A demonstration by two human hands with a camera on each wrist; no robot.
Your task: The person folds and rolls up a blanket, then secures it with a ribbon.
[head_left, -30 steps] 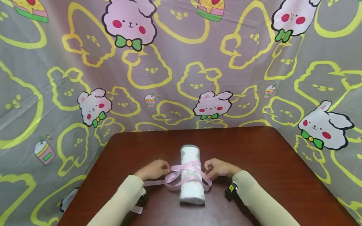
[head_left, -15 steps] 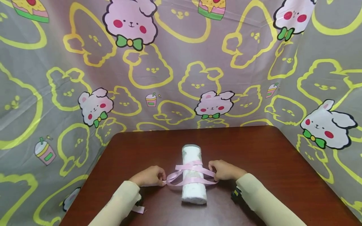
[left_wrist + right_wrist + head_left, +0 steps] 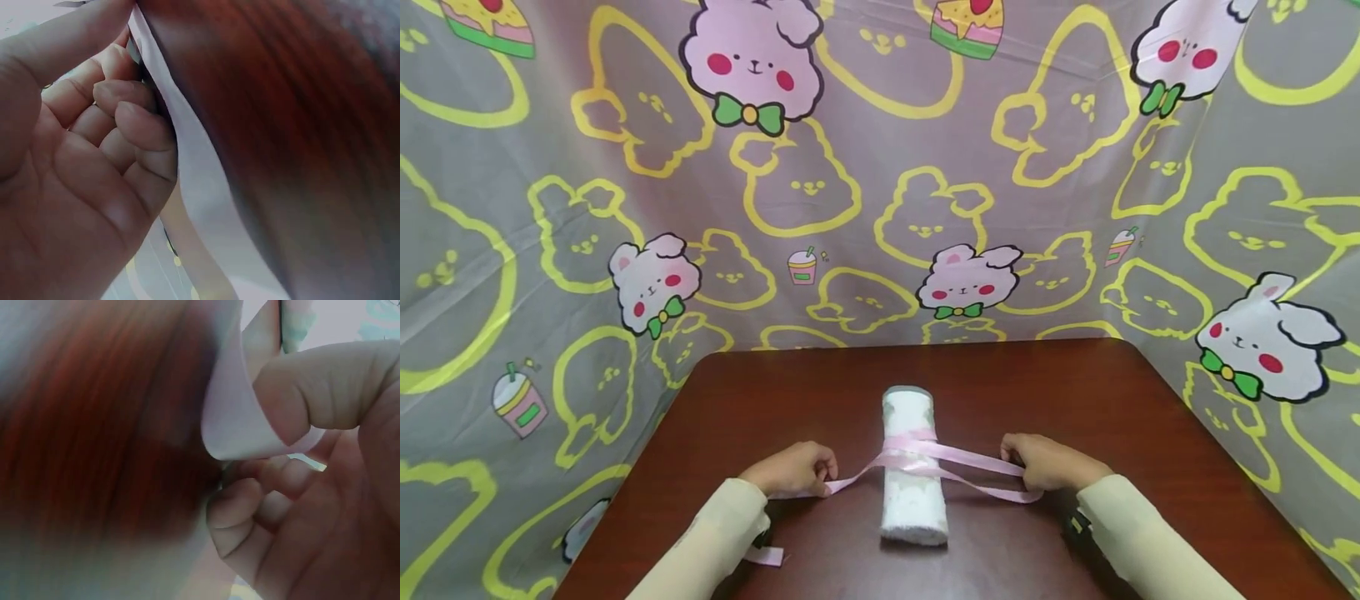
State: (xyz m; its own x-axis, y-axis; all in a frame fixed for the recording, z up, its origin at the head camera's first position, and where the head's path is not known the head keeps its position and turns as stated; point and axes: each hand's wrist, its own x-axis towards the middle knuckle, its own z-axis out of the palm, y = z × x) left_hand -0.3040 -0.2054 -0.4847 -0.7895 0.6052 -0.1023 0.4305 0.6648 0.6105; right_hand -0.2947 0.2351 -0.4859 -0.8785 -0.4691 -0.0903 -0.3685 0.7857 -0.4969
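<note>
A white cylindrical roll (image 3: 913, 504) lies on the reddish-brown wood-grain surface (image 3: 1000, 392), crossed by a flat pink ribbon (image 3: 970, 457). The left hand (image 3: 793, 469) and the right hand (image 3: 1052, 461), on the roll's two sides, pinch this ribbon. Grey rabbit-printed cloth (image 3: 865, 150) with yellow outlines hangs around.

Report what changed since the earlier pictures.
The right hand has moved right, stretching its pink ribbon loop away from the white roll. The loop left of the roll is gone; a single strand now runs to the left hand. The roll stayed put; both hands hold ribbon.
</note>
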